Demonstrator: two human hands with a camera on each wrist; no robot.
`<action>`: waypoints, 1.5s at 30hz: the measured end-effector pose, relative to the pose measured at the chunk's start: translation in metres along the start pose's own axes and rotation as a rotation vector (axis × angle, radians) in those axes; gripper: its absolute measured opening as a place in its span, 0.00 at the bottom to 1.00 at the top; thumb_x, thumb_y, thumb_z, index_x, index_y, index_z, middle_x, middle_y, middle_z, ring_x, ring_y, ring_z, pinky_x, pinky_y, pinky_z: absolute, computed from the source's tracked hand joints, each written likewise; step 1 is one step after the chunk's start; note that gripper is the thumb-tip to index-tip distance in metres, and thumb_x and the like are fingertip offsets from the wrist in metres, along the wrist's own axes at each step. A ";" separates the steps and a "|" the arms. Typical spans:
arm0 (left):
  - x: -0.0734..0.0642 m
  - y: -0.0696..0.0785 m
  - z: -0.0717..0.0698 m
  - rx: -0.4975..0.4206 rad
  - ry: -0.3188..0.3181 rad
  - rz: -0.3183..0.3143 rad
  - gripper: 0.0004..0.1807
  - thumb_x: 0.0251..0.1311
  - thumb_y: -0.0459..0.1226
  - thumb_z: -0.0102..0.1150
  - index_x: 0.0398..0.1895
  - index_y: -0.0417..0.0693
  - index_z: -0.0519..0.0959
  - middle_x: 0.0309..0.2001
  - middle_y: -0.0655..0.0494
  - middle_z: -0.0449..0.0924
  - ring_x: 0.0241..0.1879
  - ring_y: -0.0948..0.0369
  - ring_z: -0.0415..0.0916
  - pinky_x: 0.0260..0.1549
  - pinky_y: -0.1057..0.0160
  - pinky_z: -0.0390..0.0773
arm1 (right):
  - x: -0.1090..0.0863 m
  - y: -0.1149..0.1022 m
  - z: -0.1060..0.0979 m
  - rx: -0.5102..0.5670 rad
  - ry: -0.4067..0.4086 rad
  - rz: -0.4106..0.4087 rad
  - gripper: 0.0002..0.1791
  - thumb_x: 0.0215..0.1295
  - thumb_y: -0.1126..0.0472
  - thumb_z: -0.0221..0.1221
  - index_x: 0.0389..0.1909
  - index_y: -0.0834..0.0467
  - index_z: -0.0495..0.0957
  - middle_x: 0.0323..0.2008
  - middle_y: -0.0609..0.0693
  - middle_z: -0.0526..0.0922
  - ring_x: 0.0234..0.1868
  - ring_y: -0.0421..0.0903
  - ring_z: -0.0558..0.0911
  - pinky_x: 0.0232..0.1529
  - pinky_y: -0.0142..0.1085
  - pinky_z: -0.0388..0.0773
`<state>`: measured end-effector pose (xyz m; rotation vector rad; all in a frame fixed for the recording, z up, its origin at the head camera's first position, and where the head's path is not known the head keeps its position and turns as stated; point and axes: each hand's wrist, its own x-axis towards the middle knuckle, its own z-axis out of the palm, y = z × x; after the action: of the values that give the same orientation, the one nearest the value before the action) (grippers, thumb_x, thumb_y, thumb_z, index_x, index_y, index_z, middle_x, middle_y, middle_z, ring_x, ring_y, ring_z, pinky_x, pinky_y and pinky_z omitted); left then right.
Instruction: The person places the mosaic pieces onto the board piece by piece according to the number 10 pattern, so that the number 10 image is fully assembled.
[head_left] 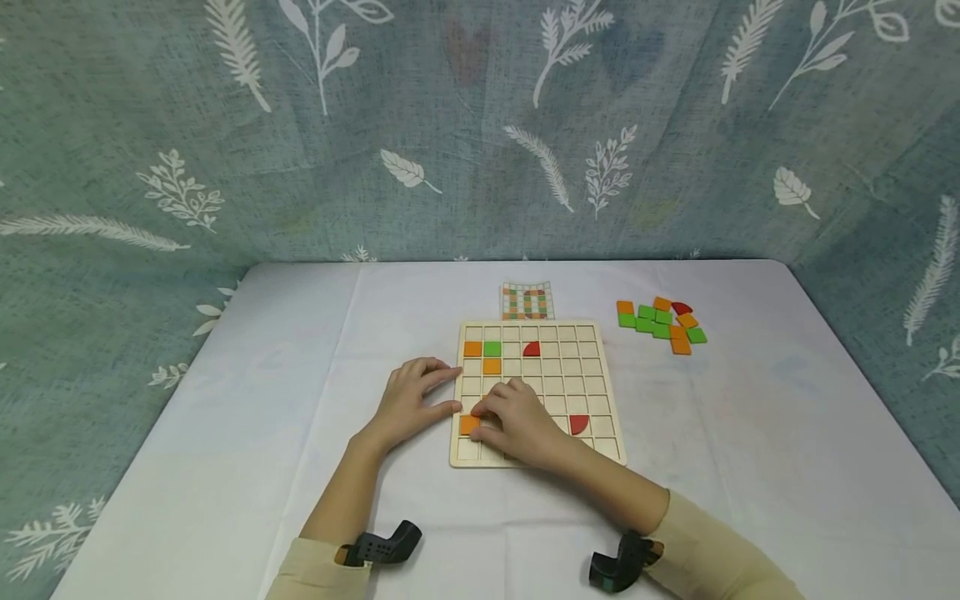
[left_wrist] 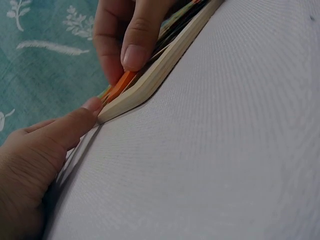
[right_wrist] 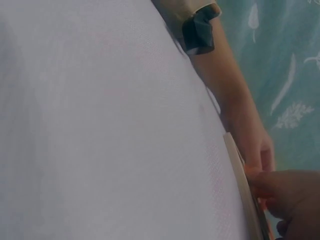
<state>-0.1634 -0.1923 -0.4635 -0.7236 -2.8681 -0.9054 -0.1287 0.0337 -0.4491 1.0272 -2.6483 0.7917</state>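
Note:
A square wooden grid board [head_left: 592,387] lies on the table with a few coloured tiles in its cells. My right hand [head_left: 521,423] reaches over its lower left part, thumb and fingertips pinching an orange square tile [head_left: 470,425] in the left column. In the left wrist view that orange tile [left_wrist: 121,85] shows under the right thumb. My left hand [head_left: 408,396] rests at the board's left edge, thumb and fingers spread and touching the rim. Near the top sit an orange tile [head_left: 472,349], a green tile [head_left: 492,349] and a red quarter-round tile [head_left: 532,349].
A small printed pattern card [head_left: 527,302] lies just behind the board. To the right is a loose group of green tiles [head_left: 645,325], orange tiles [head_left: 680,346] and a red quarter-round piece [head_left: 682,307]. A white cloth [head_left: 225,467] covers the table; a patterned curtain [head_left: 450,167] hangs behind.

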 end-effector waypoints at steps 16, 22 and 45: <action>0.001 0.002 -0.001 -0.004 0.005 -0.005 0.31 0.53 0.54 0.64 0.61 0.58 0.74 0.56 0.54 0.69 0.62 0.54 0.60 0.61 0.48 0.54 | -0.001 -0.002 -0.005 0.080 0.060 0.095 0.15 0.45 0.48 0.72 0.33 0.51 0.86 0.29 0.41 0.79 0.31 0.39 0.66 0.38 0.34 0.63; 0.002 0.004 -0.002 -0.001 0.010 -0.008 0.32 0.52 0.54 0.65 0.61 0.56 0.74 0.56 0.53 0.69 0.62 0.54 0.61 0.61 0.48 0.54 | -0.005 0.010 -0.016 0.112 0.082 0.116 0.15 0.45 0.49 0.72 0.33 0.52 0.86 0.26 0.41 0.77 0.30 0.38 0.65 0.36 0.33 0.62; -0.001 0.003 -0.001 0.004 0.003 -0.008 0.32 0.52 0.54 0.65 0.61 0.57 0.74 0.56 0.53 0.69 0.61 0.54 0.61 0.60 0.49 0.55 | -0.027 0.067 -0.078 0.124 0.253 0.322 0.17 0.45 0.59 0.73 0.36 0.63 0.84 0.24 0.49 0.75 0.33 0.50 0.66 0.41 0.43 0.59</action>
<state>-0.1617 -0.1913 -0.4613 -0.7107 -2.8712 -0.9012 -0.1550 0.1328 -0.4204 0.4857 -2.5986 1.0828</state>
